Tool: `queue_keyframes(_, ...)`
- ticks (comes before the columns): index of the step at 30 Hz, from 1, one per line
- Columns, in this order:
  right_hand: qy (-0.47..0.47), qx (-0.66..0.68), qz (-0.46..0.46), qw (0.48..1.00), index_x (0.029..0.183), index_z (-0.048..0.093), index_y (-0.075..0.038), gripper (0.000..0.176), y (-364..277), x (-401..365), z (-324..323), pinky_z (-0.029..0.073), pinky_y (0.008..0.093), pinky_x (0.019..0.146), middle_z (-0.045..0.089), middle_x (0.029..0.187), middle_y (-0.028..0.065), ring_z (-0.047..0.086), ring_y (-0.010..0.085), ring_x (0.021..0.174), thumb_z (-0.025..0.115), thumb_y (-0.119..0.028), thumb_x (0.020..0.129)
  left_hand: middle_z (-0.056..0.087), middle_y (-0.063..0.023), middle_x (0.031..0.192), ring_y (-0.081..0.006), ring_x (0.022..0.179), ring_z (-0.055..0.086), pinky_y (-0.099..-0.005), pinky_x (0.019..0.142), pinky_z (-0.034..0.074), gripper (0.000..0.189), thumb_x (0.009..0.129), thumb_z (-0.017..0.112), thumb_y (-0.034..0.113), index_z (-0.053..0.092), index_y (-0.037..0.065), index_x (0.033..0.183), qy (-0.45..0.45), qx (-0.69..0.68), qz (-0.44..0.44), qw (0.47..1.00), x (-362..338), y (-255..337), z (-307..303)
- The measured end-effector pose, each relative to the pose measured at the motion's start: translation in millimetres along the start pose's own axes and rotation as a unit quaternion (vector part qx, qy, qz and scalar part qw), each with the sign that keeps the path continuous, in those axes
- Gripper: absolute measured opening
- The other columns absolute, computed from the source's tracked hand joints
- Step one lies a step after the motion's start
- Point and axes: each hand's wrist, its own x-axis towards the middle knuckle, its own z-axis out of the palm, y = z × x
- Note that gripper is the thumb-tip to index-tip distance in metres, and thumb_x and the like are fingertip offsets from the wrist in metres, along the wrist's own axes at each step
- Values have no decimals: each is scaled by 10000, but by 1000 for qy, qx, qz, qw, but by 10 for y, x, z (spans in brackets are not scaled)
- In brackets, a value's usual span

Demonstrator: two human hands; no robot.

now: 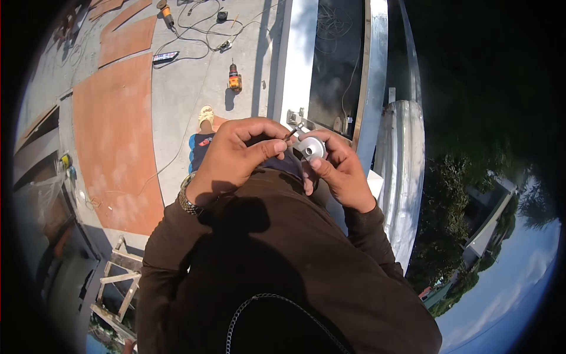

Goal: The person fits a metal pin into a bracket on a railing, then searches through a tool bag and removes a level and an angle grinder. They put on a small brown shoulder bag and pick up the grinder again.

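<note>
My left hand (239, 150) pinches a small dark thin piece (291, 134) between thumb and forefinger, its tip pointing toward the other hand. Closed around a round white disc (312, 148) with a hole in its middle is my right hand (342, 171), thumb on the disc's lower edge. The two hands are close together in front of my dark shirt, and the thin piece is beside the disc. A metal bracket (295, 115) shows just beyond the fingers, on a white beam (298, 59).
A yellow-black drill (234, 81) stands on the grey floor (194, 88), with cables (206, 41), a grinder (167, 16) and a tube (165, 56) beyond. Orange-brown boards (118, 130) lie left. Wooden framing (121, 283) is lower left; corrugated metal (404, 171) runs along the right, beside a drop.
</note>
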Motion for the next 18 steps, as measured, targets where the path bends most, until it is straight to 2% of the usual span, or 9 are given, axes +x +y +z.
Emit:
queue_keyframes(1, 24, -22, -13, 999, 1290, 513, 10, 384, -63, -34, -106, 532, 259, 631, 642, 910, 87, 647, 137, 692, 644, -191, 990, 713, -101, 1011, -131, 825, 636, -275, 761, 520, 125, 919, 685, 61, 714, -36, 993, 10, -4, -1, 1000, 44, -34, 24)
queue_keyframes(4, 43, 28, -61, 997, 1265, 525, -18, 530, -139, -156, -487, 563, 289, 602, 668, 970, 130, 682, 171, 732, 771, -295, 887, 690, -38, 886, -96, 814, 604, -249, 775, 496, 152, 935, 678, 93, 706, -40, 1002, 10, 18, -32, 999, 120, 57, 89)
queue_keyframes(5, 88, 20, -78, 993, 1260, 510, -50, 617, -163, -194, -536, 555, 292, 565, 660, 1013, 164, 690, 213, 745, 815, -361, 823, 681, -28, 862, -96, 807, 598, -251, 770, 496, 148, 934, 678, 95, 708, -35, 999, 5, 19, -24, 1000, 162, -5, 87)
queue_keyframes(6, 97, 4, -92, 991, 1254, 512, -53, 649, -185, -220, -613, 564, 298, 611, 643, 1079, 171, 688, 214, 807, 847, -358, 788, 681, -28, 862, -96, 807, 598, -251, 770, 496, 148, 934, 678, 95, 708, -35, 999, 3, 17, -27, 999, 219, -7, 92)
queue_keyframes(9, 115, -82, -156, 978, 1226, 547, -40, 658, -86, -275, -842, 572, 319, 681, 663, 1068, 145, 691, 207, 832, 883, -349, 752, 670, -19, 841, -92, 797, 592, -248, 760, 491, 143, 929, 680, 91, 704, -37, 988, -21, 31, -49, 998, 352, -51, 94)
queue_keyframes(11, 130, 9, -106, 986, 1282, 529, -32, 733, -103, -425, -987, 560, 323, 731, 657, 1069, 153, 679, 206, 839, 898, -343, 731, 697, -42, 894, -89, 779, 604, -234, 701, 495, 161, 917, 709, 108, 712, -32, 996, -32, 24, -60, 997, 454, -92, 96)
queue_keyframes(15, 231, 22, -160, 959, 1425, 420, 22, 674, -97, -404, -1443, 551, 316, 760, 651, 1045, 143, 661, 205, 870, 656, -406, 960, 676, -25, 819, -72, 727, 578, -228, 660, 468, 167, 930, 699, 147, 712, -3, 1004, -58, 143, 6, 988, 790, -697, -6)
queue_keyframes(16, 234, 39, -162, 958, 1441, 401, 20, 657, -41, -340, -1616, 549, 305, 777, 650, 1058, 139, 656, 191, 881, 641, -377, 976, 676, -25, 819, -72, 727, 578, -228, 660, 468, 167, 930, 699, 147, 712, -3, 1004, -56, 137, 2, 989, 850, -801, -10)
queue_keyframes(18, 278, 41, -113, 953, 1397, 464, 21, 545, 51, -150, -1817, 551, 302, 785, 666, 1026, 99, 652, 155, 888, 627, -309, 995, 692, -110, 811, -255, 741, 649, -373, 706, 496, 161, 888, 692, 176, 725, 37, 962, -34, 279, -25, 959, 988, -949, 27)
